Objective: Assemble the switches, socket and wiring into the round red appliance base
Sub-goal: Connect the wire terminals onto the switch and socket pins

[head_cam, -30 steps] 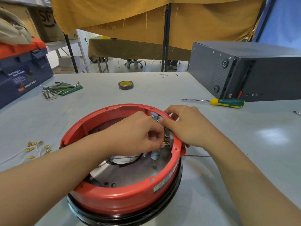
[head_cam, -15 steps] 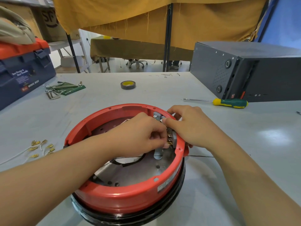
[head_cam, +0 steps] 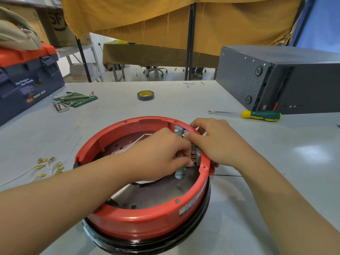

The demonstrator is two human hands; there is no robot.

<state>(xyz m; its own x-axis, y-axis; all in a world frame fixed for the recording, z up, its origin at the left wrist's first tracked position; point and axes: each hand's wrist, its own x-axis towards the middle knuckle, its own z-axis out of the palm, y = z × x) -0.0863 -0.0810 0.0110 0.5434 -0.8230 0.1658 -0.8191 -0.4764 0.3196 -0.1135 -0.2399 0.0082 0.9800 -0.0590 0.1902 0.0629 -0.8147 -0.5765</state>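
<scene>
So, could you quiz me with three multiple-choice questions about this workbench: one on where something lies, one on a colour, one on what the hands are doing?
1. Where does the screwdriver lie?
A. Inside the red base
B. On the table in front of the grey box
C. On the toolbox

2. What colour is the inner ring of the tape roll?
A. Yellow
B. Blue
C. White

3. What are the hands doing?
A. Both lie flat on the table
B. One holds the screwdriver
C. Both work at the inner wall of the red base

Answers: 1 B, it lies beside the grey box. 2 A, its core shows yellow. 3 C, the left hand and right hand meet at small parts on the rim.
</scene>
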